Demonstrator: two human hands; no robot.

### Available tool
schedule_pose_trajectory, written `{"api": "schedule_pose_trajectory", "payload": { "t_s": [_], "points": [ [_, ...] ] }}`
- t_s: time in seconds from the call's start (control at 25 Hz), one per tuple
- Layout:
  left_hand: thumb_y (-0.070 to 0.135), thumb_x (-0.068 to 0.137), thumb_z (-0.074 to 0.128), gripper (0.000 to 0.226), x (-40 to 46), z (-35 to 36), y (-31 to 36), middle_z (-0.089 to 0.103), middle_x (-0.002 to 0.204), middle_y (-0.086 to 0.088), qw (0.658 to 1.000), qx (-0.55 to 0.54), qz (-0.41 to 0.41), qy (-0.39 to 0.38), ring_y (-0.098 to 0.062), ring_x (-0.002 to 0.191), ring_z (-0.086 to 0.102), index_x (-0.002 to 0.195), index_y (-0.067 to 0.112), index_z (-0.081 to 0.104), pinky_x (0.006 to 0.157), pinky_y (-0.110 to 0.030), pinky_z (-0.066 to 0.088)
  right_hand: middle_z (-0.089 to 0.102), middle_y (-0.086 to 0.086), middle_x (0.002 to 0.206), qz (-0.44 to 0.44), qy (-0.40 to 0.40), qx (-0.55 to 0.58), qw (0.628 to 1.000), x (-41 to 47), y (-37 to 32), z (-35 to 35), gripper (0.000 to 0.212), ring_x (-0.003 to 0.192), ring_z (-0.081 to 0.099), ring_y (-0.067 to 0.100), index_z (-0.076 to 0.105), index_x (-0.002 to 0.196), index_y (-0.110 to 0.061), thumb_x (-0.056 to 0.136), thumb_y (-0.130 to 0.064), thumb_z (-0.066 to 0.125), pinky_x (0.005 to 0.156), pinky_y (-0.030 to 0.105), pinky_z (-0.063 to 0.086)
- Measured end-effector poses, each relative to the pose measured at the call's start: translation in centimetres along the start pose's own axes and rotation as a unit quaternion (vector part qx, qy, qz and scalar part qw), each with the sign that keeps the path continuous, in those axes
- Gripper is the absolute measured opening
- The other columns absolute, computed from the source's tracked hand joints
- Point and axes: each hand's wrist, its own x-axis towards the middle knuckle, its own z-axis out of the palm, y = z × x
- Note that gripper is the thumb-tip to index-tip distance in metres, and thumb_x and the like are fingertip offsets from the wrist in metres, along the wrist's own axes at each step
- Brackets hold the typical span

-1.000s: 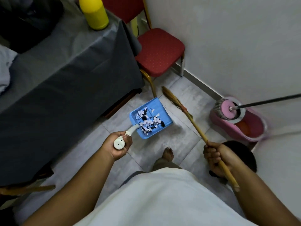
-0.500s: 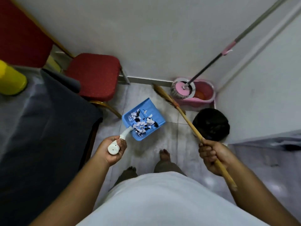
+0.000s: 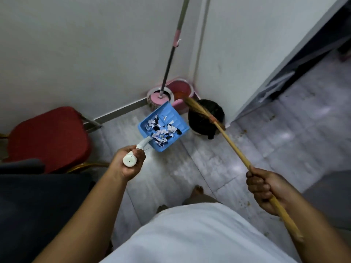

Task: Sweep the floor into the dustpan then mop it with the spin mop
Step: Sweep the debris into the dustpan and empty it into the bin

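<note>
Tiled floor (image 3: 284,149), seen from above, meeting two white walls at a far corner. One red chair (image 3: 49,137) stands at the left against the wall. One pink spin-mop bucket (image 3: 182,90) sits in the far corner; the single spin mop (image 3: 171,59) stands in its spinner basket, the pole rising near-upright and leaning slightly right toward the top. One black bin (image 3: 201,120) stands just right of the bucket, near the door frame. One broom (image 3: 233,147), long axis running diagonally from near right to far left, points its straw head at the bin, in front of the bin's rim; the wooden handle end projects past the right hand (image 3: 266,190), whose fingers are wrapped fully closed around the shaft. One blue dustpan (image 3: 165,114), long axis from near left to far right, open mouth pointing toward the bucket, is held off the floor between chair and bin; it carries a heap of torn black-and-white paper scraps (image 3: 161,131), too many to count. The left hand (image 3: 129,164) is fisted tight round the dustpan's white handle (image 3: 131,158). Small brown specks lie on the tiles at right.
</note>
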Motion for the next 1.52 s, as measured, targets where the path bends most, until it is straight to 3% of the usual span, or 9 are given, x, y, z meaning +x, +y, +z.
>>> {"api": "schedule_pose_trajectory", "payload": {
  "t_s": [0.16,0.4,0.72,1.12,1.2,1.32,1.52],
  "points": [
    [0.011,0.087,0.046,0.016,1.6,3.9,-1.0,0.046,0.054,-0.005,0.999,0.046,-0.022,-0.018,-0.01,0.033,0.049,0.09,-0.005,0.048,0.035,-0.014,0.045,0.033,-0.006,0.045,-0.012,0.022,0.06,0.998,-0.4,0.7,-3.3,0.028,0.026,0.029,0.003,0.045,0.074,-0.014,0.099,-0.027,0.044,0.022,0.012,0.021],
    [0.016,0.097,0.04,0.026,4.8,10.3,-3.3,0.045,0.054,-0.006,0.994,0.101,-0.032,-0.009,-0.01,0.034,0.049,0.108,-0.007,0.045,0.035,-0.015,0.045,0.033,-0.005,0.043,-0.009,0.043,0.138,0.989,0.9,-0.3,-7.0,0.029,0.025,0.03,0.003,0.043,0.074,-0.014,0.099,-0.028,0.043,0.021,0.012,0.021],
    [0.015,0.098,0.04,0.029,8.9,17.1,-6.4,0.044,0.055,-0.004,0.99,0.138,-0.017,-0.001,-0.01,0.035,0.048,0.12,-0.005,0.039,0.034,-0.015,0.044,0.032,-0.006,0.044,0.007,0.079,0.145,0.986,1.8,-4.4,-11.0,0.032,0.026,0.029,0.002,0.044,0.072,-0.014,0.1,-0.028,0.042,0.022,0.011,0.02],
    [0.027,0.102,0.04,0.041,13.4,21.9,-5.2,0.043,0.052,-0.002,0.966,0.257,-0.037,0.002,-0.008,0.034,0.046,0.139,0.009,0.038,0.032,-0.014,0.042,0.033,-0.006,0.044,0.008,0.089,0.199,0.976,4.0,-5.0,-7.9,0.03,0.026,0.028,0.002,0.044,0.074,-0.015,0.101,-0.03,0.043,0.022,0.012,0.02],
    [0.033,0.102,0.037,0.04,13.9,22.2,-5.0,0.043,0.053,-0.003,0.963,0.267,-0.044,0.006,-0.009,0.034,0.046,0.136,0.013,0.04,0.031,-0.014,0.041,0.033,-0.006,0.044,0.015,0.084,0.214,0.973,4.4,-5.2,-6.9,0.03,0.026,0.029,0.002,0.044,0.075,-0.015,0.1,-0.03,0.043,0.021,0.012,0.021],
    [0.026,0.101,0.035,0.034,14.3,22.2,-4.6,0.043,0.055,-0.004,0.96,0.276,-0.045,0.019,-0.01,0.034,0.046,0.13,0.009,0.04,0.032,-0.014,0.041,0.033,-0.006,0.044,0.018,0.078,0.222,0.972,5.1,-5.5,-5.7,0.03,0.026,0.03,0.002,0.045,0.075,-0.014,0.1,-0.031,0.043,0.021,0.012,0.022],
    [0.023,0.099,0.039,0.022,14.2,21.9,-4.1,0.048,0.056,-0.004,0.958,0.277,-0.07,0.009,-0.008,0.035,0.049,0.106,0.003,0.046,0.035,-0.013,0.044,0.034,-0.006,0.044,0.003,0.091,0.227,0.97,5.7,-5.7,-5.0,0.032,0.026,0.03,0.002,0.046,0.075,-0.013,0.101,-0.031,0.043,0.022,0.011,0.022]
  ]
}}
